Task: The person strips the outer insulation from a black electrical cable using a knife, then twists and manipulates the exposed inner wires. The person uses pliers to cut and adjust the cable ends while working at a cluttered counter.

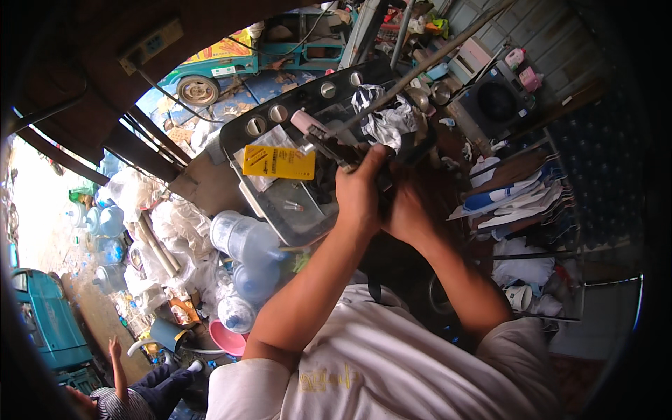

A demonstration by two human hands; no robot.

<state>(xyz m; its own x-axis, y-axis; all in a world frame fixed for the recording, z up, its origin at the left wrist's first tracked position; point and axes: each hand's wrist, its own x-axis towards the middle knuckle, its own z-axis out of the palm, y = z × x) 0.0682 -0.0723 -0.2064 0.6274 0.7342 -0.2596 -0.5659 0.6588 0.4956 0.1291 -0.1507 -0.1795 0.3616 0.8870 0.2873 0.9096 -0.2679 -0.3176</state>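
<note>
My left hand [360, 185] is closed around a dark metal hand tool [329, 145] with a jaw-like end, its thumb along the top. Right beside it, my right hand [408, 210] is curled; its fingers are dark and partly hidden, so what they hold cannot be made out. Both hands are over the top of a twin-tub washing machine [269, 213] with a row of knobs. A pink cylinder [306, 122] is by the tool's tip. Left of my hands lie a yellow card-like package [278, 162] and a few small parts [294, 206]. Crumpled white-and-black cloth [392, 120] rests farther back.
Large clear water bottles [245, 241] and plastic bags crowd the left side, with a pink basin [227, 338] below. Clothes [514, 192] hang at right near a dark appliance [493, 98]. Another person [133, 399] is at lower left. A teal vehicle [259, 59] stands behind.
</note>
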